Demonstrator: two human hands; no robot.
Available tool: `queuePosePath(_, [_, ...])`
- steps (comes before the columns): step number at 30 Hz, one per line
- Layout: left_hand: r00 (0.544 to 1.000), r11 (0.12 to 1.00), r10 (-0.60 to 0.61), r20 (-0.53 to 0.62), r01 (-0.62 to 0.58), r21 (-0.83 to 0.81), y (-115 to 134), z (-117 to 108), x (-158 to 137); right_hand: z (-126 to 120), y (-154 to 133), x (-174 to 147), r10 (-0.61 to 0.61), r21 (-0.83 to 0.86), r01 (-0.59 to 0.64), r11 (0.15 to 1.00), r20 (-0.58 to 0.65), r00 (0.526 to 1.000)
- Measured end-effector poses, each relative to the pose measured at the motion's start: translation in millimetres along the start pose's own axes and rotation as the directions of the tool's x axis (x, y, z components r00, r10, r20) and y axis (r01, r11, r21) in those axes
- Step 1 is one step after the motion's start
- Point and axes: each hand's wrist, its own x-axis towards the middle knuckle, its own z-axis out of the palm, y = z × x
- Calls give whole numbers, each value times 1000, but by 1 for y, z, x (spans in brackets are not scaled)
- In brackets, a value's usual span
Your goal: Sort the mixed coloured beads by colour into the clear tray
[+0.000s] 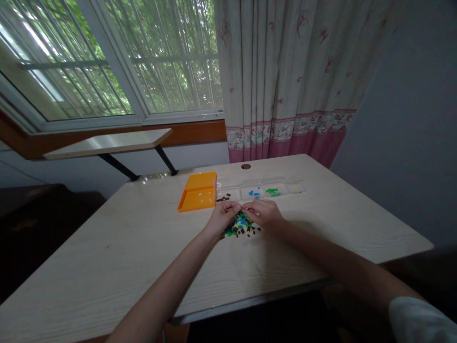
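1. Take the open orange plastic case [202,181] as landmark on the pale wood-grain tabletop [143,243].
2. On the near right of the case, a loose heap of small flat brown, green, blue and yellow pieces [241,223].
3. Left hand [222,216]: on the case's near right, fingers bent beside the heap. Right hand [264,212]: farther right of the case, fingertips almost meeting the left's.
4. Grip of both: fingertips drawn in, but cannot tell whether pressed together or pinching a piece.
5. Just right of the case, a clear plastic compartment tray [263,188]; counting away from the case, dark brown pieces [223,197], blue pieces [254,193], green pieces [273,192], one yellow piece [295,189].
6. Inside the case, a few small white pieces [201,194].
7. Apparently fine fingertip work: best done lightly, one piece at a time, from the heap's loose edge facing the case.
8. Keep wrists raised, to avoid sweeping pieces toward the case.
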Motion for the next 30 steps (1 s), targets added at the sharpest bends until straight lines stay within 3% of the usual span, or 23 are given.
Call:
queuePosePath(7, [1000,999,-14,-16,14,-33,1,2,-2,0,1,-1,6,2,-6,1000,9,1000])
queuePosePath(11, [999,996,22,-40,-19,86,-3,-3,1,-2,1,1,8,28,-8,1000,-18,1000])
queuePosePath(13, [994,970,90,-66,-72,233,-5,-9,2,-5,4,2,17,50,-14,999,-56,998])
queuePosePath(15, [982,872,182,-46,-139,470,-4,-17,2,-8,7,3,30,72,-22,997,-101,994])
queuePosePath(17, [971,700,239,31,-194,687,-2,-23,0,-13,11,4,43,86,-31,996,-146,988])
queuePosePath(20, [967,512,218,133,-229,828,2,-29,-3,-18,15,5,57,90,-40,995,-206,977])
queuePosePath(23, [970,444,176,166,-229,866,3,-29,-4,-23,18,6,60,84,-40,996,-249,967])
queuePosePath(30, [976,376,126,177,-212,902,-1,-29,-2,-29,18,8,41,97,-15,995,-279,960])
